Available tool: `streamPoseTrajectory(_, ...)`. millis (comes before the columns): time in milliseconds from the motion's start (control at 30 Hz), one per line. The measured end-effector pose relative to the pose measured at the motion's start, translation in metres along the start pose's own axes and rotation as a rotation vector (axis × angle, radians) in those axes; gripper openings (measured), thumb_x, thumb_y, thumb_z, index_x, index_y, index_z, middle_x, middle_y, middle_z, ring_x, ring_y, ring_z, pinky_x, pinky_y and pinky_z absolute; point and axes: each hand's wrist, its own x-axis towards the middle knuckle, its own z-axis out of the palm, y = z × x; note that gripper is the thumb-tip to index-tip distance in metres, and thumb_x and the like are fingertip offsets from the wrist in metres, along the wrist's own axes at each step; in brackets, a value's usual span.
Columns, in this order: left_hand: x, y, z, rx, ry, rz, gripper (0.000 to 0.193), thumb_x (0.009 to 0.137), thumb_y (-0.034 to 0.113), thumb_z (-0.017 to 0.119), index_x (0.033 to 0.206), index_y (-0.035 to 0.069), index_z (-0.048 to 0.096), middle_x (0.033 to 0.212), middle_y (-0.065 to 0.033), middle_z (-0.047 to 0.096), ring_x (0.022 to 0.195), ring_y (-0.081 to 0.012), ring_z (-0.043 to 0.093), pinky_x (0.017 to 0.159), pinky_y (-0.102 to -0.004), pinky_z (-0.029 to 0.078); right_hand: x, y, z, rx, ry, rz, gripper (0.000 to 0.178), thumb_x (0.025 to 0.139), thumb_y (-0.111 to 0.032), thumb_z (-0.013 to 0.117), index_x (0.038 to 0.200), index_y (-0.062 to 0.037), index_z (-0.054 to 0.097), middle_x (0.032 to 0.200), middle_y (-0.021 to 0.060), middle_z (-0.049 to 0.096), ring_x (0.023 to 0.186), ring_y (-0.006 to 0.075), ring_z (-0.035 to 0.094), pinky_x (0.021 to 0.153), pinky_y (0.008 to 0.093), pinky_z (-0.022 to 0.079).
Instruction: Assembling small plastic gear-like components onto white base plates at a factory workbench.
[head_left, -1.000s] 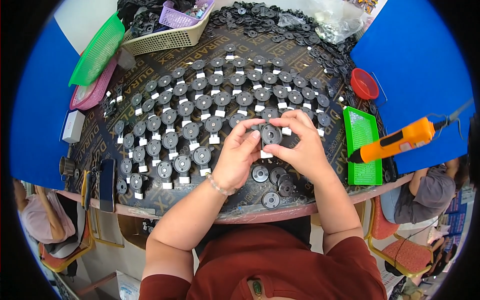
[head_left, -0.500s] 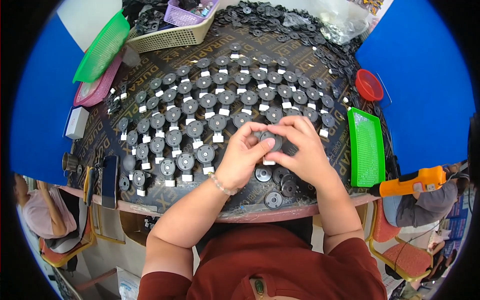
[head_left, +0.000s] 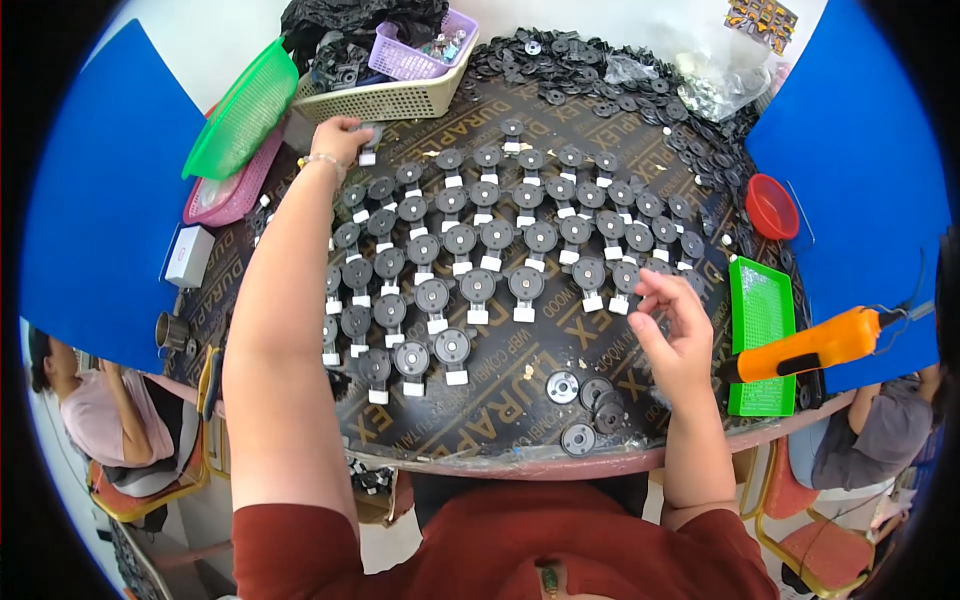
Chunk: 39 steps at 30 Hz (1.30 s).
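- Head view, left hand [head_left: 342,143]: fingers pinched on the edge of a black disc piece with a white block [head_left: 368,158], located at the table's far left, just below the cream basket [head_left: 400,104].
- Head view, right hand [head_left: 678,335]: raised over the table, fingers bent and parted, gripping nothing; near the right end of the rows of assembled discs [head_left: 526,283].
- Head view, surroundings: loose discs [head_left: 578,439] lie near the front edge; an orange power screwdriver [head_left: 805,345] overlaps the green tray [head_left: 745,398] at right.
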Motion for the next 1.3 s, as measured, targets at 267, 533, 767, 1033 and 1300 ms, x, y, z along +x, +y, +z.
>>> streamPoseTrajectory(267, 0.008, -0.018, 0.032, 0.118, -0.268, -0.299, 0.029, 0.080, 0.020, 0.082, 0.101, 0.005, 0.070, 0.078, -0.0035, 0.068, 0.060, -0.0131, 0.059, 0.053, -0.0285, 0.048, 0.000, 0.003, -0.001, -0.077, -0.017, 0.046, 0.047, 0.077, 0.003, 0.072, 0.123, -0.0030, 0.062, 0.105, 0.0090, 0.063, 0.080, 0.0140, 0.057, 0.080, 0.0281, 0.048)
streamPoseTrajectory(533, 0.003, -0.032, -0.107, 0.452, -0.037, 0.201, 0.023, 0.078, 0.019, 0.076, 0.094, 0.003, 0.072, 0.089, -0.0123, 0.073, 0.083, -0.0232, 0.068, 0.078, -0.0353, 0.053, 0.000, 0.003, 0.006, 0.003, -0.030, 0.094, 0.045, 0.078, 0.004, 0.070, 0.122, -0.0009, 0.062, 0.106, 0.0095, 0.061, 0.081, 0.0130, 0.056, 0.083, 0.0275, 0.046)
streamPoseTrajectory(767, -0.072, -0.079, -0.184, 0.810, -0.144, -0.008, 0.038, 0.067, 0.028, 0.086, 0.091, 0.005, 0.067, 0.086, -0.0138, 0.071, 0.084, -0.0266, 0.069, 0.077, -0.0381, 0.052, -0.002, -0.003, 0.006, -0.016, -0.063, 0.024, 0.042, 0.078, 0.002, 0.070, 0.120, -0.0004, 0.063, 0.106, 0.0103, 0.061, 0.080, 0.0144, 0.056, 0.080, 0.0274, 0.047)
streamPoseTrajectory(1033, -0.102, -0.064, -0.137, 0.942, -0.008, -0.044, 0.060, 0.070, 0.048, 0.078, 0.099, -0.003, 0.067, 0.100, -0.0261, 0.069, 0.095, -0.0412, 0.067, 0.085, -0.0460, 0.052, 0.003, -0.013, -0.018, -0.252, 0.021, -0.007, 0.033, 0.080, 0.004, 0.069, 0.112, -0.0002, 0.067, 0.100, 0.0078, 0.063, 0.077, 0.0135, 0.056, 0.075, 0.0256, 0.046)
streamPoseTrajectory(1300, -0.167, 0.056, -0.096, -0.401, -0.136, 0.109, 0.036, 0.093, 0.014, 0.060, 0.125, -0.001, 0.054, 0.108, -0.0062, 0.059, 0.098, -0.0146, 0.060, 0.088, -0.0290, 0.050, -0.007, 0.012, -0.071, -0.792, -0.052, 0.105, 0.006, 0.084, -0.005, 0.067, 0.089, -0.0025, 0.067, 0.087, 0.0143, 0.063, 0.081, 0.0332, 0.062, 0.073, 0.0405, 0.050)
